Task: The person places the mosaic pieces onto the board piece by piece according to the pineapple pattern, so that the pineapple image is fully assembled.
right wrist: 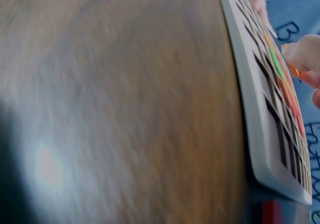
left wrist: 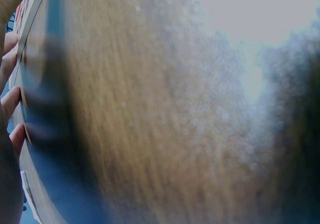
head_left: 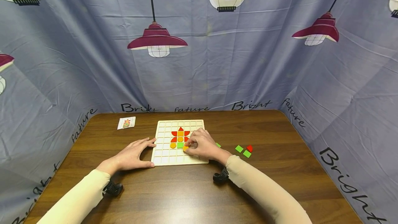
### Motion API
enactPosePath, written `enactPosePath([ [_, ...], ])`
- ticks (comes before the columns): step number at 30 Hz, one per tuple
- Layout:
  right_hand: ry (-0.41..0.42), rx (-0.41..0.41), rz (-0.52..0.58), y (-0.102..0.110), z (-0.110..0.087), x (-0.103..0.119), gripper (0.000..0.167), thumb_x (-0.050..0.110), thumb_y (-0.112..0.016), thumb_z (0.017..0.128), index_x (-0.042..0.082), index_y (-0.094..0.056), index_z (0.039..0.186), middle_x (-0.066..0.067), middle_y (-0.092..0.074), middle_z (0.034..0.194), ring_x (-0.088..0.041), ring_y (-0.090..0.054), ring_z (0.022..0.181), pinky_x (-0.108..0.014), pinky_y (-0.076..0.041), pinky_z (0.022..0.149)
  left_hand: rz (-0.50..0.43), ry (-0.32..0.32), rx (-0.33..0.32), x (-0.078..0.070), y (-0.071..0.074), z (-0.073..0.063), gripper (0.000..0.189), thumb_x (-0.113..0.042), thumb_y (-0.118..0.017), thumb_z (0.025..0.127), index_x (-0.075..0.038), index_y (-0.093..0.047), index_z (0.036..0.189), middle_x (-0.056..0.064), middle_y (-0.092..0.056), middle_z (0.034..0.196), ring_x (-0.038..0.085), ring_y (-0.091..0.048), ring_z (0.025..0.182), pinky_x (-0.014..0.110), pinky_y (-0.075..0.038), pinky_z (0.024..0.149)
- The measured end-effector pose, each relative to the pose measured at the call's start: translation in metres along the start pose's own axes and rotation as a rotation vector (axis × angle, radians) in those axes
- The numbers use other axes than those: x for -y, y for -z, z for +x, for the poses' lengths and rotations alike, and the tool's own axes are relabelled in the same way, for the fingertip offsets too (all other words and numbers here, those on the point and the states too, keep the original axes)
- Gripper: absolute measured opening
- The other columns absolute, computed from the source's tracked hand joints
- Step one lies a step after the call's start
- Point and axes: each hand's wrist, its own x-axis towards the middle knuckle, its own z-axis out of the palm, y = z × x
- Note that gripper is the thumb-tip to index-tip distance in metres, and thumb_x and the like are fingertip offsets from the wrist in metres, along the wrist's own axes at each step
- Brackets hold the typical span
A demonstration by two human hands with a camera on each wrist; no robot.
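Note:
A pale gridded board (head_left: 164, 130) lies on the wooden table, with flat coloured pieces set in its squares. Among them are a red triangle (head_left: 181, 129), an orange square (head_left: 180, 134), a green square (head_left: 180, 145) and an orange disc (head_left: 173, 145). Between thumb and fingertips my right hand (head_left: 203, 144) pinches another orange disc (head_left: 185, 148), right of the green square and close over the board. The right wrist view shows this disc (right wrist: 293, 71) at the fingertips. My left hand (head_left: 133, 155) is spread, its thumb and fingertips at the board's left edge.
A small card (head_left: 126, 123) printed with a coloured figure lies at the back left. Right of the board are two green squares (head_left: 239, 148) beside a red piece (head_left: 249, 148). Another green piece (head_left: 218, 145) is partly hidden by my right hand. A curtain (head_left: 199, 78) surrounds the table.

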Motion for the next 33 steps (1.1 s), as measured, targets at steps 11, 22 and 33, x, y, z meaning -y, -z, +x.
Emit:
enactPosePath([
  [11,0.014,0.037,-0.067,-0.014,0.005,0.013,0.016,0.044,-0.081,0.084,0.030,-0.080,0.092,0.020,-0.056,0.086,-0.007,-0.045,0.092,-0.028,-0.039,0.083,0.003,-0.001,0.000,-0.001,0.002,-0.002,0.086,-0.066,-0.076,0.081,-0.019,-0.051,0.149,0.008,-0.038,0.162,0.037,-0.031,0.149,0.065,-0.024,0.116],
  [22,0.007,0.032,-0.076,-0.015,0.006,0.014,0.018,0.046,-0.081,0.085,0.031,-0.080,0.094,0.018,-0.057,0.087,-0.007,-0.044,0.090,-0.026,-0.038,0.080,0.017,-0.007,0.002,-0.004,0.002,-0.002,0.088,-0.067,-0.074,0.082,-0.018,-0.050,0.150,0.011,-0.039,0.161,0.039,-0.032,0.148,0.066,-0.025,0.115],
  [33,0.016,0.017,-0.075,-0.014,0.006,0.015,0.014,0.042,-0.081,0.085,0.030,-0.079,0.092,0.015,-0.058,0.085,-0.009,-0.044,0.089,-0.027,-0.038,0.078,0.022,-0.012,-0.005,-0.003,0.002,-0.002,0.089,-0.067,-0.074,0.082,-0.017,-0.048,0.152,0.012,-0.040,0.160,0.039,-0.033,0.148,0.067,-0.025,0.114],
])
